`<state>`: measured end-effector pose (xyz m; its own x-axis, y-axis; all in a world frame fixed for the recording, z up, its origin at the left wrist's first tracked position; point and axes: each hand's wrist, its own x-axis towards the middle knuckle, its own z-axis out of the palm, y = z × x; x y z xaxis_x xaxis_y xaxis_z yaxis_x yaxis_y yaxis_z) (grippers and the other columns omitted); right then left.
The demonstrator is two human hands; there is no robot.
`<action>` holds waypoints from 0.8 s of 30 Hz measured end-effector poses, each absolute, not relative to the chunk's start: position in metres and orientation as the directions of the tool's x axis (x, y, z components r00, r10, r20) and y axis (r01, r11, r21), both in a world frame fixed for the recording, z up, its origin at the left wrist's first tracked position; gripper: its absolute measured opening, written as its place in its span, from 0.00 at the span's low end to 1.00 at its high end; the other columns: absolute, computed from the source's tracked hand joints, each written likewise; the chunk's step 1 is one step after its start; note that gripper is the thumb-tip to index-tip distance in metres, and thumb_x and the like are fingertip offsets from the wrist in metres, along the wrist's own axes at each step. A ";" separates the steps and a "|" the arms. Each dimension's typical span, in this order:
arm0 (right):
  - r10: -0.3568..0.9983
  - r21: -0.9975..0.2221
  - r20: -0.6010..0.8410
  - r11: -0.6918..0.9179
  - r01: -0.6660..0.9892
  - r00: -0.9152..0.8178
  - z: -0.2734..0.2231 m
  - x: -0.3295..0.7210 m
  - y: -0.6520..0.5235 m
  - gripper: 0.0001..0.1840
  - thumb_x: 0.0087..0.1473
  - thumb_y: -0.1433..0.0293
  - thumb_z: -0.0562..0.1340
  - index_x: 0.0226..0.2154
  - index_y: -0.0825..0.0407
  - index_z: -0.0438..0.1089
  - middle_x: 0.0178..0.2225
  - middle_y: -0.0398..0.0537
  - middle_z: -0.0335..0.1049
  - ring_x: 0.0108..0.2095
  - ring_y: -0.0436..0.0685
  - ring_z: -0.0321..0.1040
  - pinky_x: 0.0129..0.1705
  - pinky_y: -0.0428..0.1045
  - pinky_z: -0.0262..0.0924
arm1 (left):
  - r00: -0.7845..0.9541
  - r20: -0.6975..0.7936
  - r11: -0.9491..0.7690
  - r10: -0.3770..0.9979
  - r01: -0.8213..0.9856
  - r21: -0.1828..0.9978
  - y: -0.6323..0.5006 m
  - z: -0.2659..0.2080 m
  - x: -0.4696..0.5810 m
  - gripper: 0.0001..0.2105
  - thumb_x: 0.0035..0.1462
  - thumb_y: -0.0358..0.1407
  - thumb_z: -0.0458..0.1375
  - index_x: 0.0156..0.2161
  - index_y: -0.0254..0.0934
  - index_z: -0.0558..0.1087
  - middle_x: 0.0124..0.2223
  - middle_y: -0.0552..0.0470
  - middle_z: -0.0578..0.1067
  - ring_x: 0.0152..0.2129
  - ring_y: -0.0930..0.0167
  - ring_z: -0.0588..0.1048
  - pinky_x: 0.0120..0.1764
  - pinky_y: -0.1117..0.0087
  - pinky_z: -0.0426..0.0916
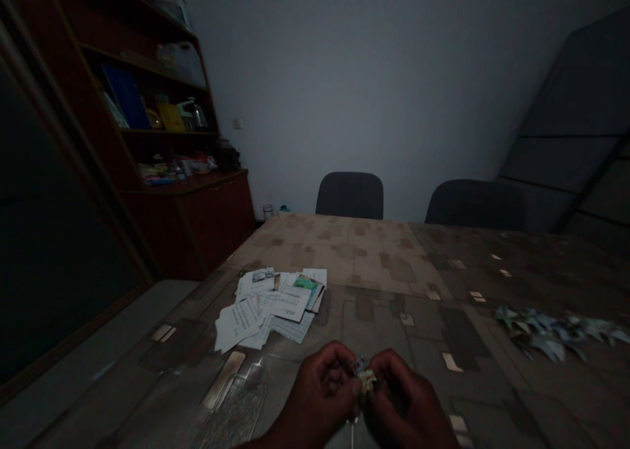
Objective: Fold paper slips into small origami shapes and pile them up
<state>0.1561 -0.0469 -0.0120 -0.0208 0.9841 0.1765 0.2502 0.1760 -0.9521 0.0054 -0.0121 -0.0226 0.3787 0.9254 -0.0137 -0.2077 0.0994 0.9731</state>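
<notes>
Near the front edge of the view, both hands meet over the table. My left hand [327,390] is closed, its thumb and fingers pinching a small piece of folded paper [367,381], yellowish with a printed pattern. The fingertips of my right hand [401,396] grip the same paper from the other side. Its exact shape is partly hidden by the fingers. Left of and beyond my hands lies a loose pile of printed paper sheets [290,302], mostly white with one green piece. Off to the right is a cluster of folded paper pieces [556,331] with pointed ends.
A patterned tablecloth [364,304] covers the table. Two dark chairs [349,194] stand at its far side, before a pale wall. On the left is a reddish-brown cabinet [216,209] with shelves of household items. The room is dim.
</notes>
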 end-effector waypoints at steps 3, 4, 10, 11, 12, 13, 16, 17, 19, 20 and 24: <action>0.980 -0.931 0.195 0.193 0.310 -0.023 -0.016 0.158 -0.047 0.07 0.52 0.65 0.59 0.28 0.52 0.66 0.22 0.41 0.67 0.24 0.52 0.62 0.27 0.45 0.53 | 0.370 -0.018 0.082 0.929 -0.157 0.984 -0.013 -0.021 0.006 0.11 0.48 0.38 0.65 0.29 0.35 0.67 0.21 0.58 0.69 0.16 0.77 0.67 0.22 0.77 0.61; 0.982 -0.934 0.189 0.188 0.305 -0.024 -0.017 0.159 -0.047 0.07 0.52 0.65 0.59 0.28 0.51 0.66 0.22 0.42 0.68 0.24 0.52 0.62 0.27 0.46 0.53 | 0.374 -0.030 0.091 0.927 -0.147 0.985 -0.014 -0.019 0.006 0.11 0.48 0.37 0.65 0.29 0.35 0.67 0.20 0.58 0.69 0.16 0.77 0.67 0.22 0.77 0.61; 0.996 -0.999 0.045 0.044 -0.012 -0.078 -0.014 0.157 -0.043 0.06 0.52 0.66 0.59 0.28 0.51 0.64 0.23 0.42 0.69 0.26 0.53 0.65 0.29 0.46 0.56 | 0.389 -0.085 0.161 0.917 -0.166 0.973 -0.015 -0.011 0.008 0.11 0.47 0.38 0.64 0.31 0.34 0.69 0.19 0.56 0.71 0.16 0.76 0.68 0.22 0.76 0.61; 0.995 -0.999 0.037 0.034 -0.043 -0.090 -0.013 0.156 -0.043 0.05 0.52 0.67 0.59 0.28 0.51 0.64 0.23 0.41 0.69 0.26 0.53 0.65 0.29 0.46 0.56 | 0.392 -0.086 0.165 0.916 -0.173 0.971 -0.014 -0.011 0.007 0.10 0.47 0.37 0.63 0.31 0.34 0.69 0.19 0.56 0.71 0.16 0.76 0.68 0.22 0.76 0.61; 0.994 -0.998 0.039 0.034 -0.054 -0.098 -0.012 0.156 -0.042 0.05 0.52 0.67 0.59 0.28 0.51 0.64 0.22 0.40 0.69 0.25 0.53 0.65 0.29 0.46 0.56 | 0.397 -0.085 0.166 0.914 -0.175 0.971 -0.014 -0.011 0.007 0.10 0.47 0.37 0.63 0.31 0.34 0.68 0.19 0.56 0.71 0.15 0.76 0.67 0.22 0.76 0.61; 0.993 -0.998 0.049 0.044 -0.052 -0.103 -0.010 0.155 -0.043 0.05 0.52 0.67 0.59 0.28 0.51 0.64 0.22 0.40 0.69 0.25 0.53 0.66 0.29 0.46 0.56 | 0.395 -0.082 0.162 0.915 -0.172 0.972 -0.014 -0.011 0.007 0.09 0.47 0.36 0.62 0.31 0.34 0.68 0.19 0.57 0.71 0.15 0.76 0.67 0.22 0.76 0.61; 0.992 -0.996 0.087 0.090 0.027 -0.092 -0.008 0.154 -0.044 0.04 0.51 0.68 0.59 0.27 0.51 0.64 0.22 0.40 0.69 0.26 0.53 0.66 0.30 0.45 0.57 | 0.379 -0.072 0.132 0.923 -0.133 0.982 -0.014 -0.012 0.007 0.06 0.47 0.34 0.60 0.30 0.34 0.68 0.20 0.57 0.71 0.16 0.76 0.68 0.22 0.76 0.61; 0.991 -0.992 0.100 0.106 0.068 -0.086 -0.008 0.154 -0.045 0.04 0.51 0.69 0.59 0.27 0.51 0.64 0.22 0.40 0.68 0.25 0.53 0.66 0.30 0.45 0.56 | 0.370 -0.065 0.116 0.927 -0.118 0.986 -0.014 -0.013 0.007 0.06 0.47 0.33 0.60 0.30 0.34 0.68 0.21 0.57 0.70 0.16 0.76 0.68 0.22 0.76 0.61; 0.990 -0.980 0.120 0.131 0.151 -0.080 -0.010 0.154 -0.045 0.04 0.50 0.69 0.58 0.26 0.51 0.64 0.22 0.40 0.67 0.25 0.52 0.64 0.28 0.45 0.55 | 0.344 -0.055 0.090 0.937 -0.087 0.992 -0.015 -0.014 0.007 0.04 0.47 0.32 0.58 0.29 0.34 0.68 0.21 0.57 0.70 0.16 0.76 0.67 0.22 0.77 0.61; 0.988 -0.972 0.131 0.144 0.186 -0.081 -0.012 0.155 -0.045 0.04 0.50 0.69 0.58 0.26 0.51 0.64 0.22 0.39 0.66 0.25 0.52 0.63 0.28 0.45 0.54 | 0.335 -0.052 0.081 0.941 -0.075 0.994 -0.015 -0.015 0.007 0.03 0.46 0.31 0.58 0.29 0.34 0.68 0.20 0.57 0.69 0.16 0.76 0.67 0.22 0.77 0.60; 0.984 -0.950 0.153 0.172 0.260 -0.094 -0.020 0.157 -0.044 0.04 0.51 0.68 0.57 0.27 0.51 0.64 0.22 0.40 0.66 0.24 0.51 0.61 0.28 0.45 0.52 | 0.331 -0.029 0.046 0.943 -0.044 0.998 -0.015 -0.019 0.007 0.02 0.47 0.29 0.56 0.29 0.35 0.68 0.21 0.57 0.69 0.17 0.75 0.68 0.23 0.76 0.61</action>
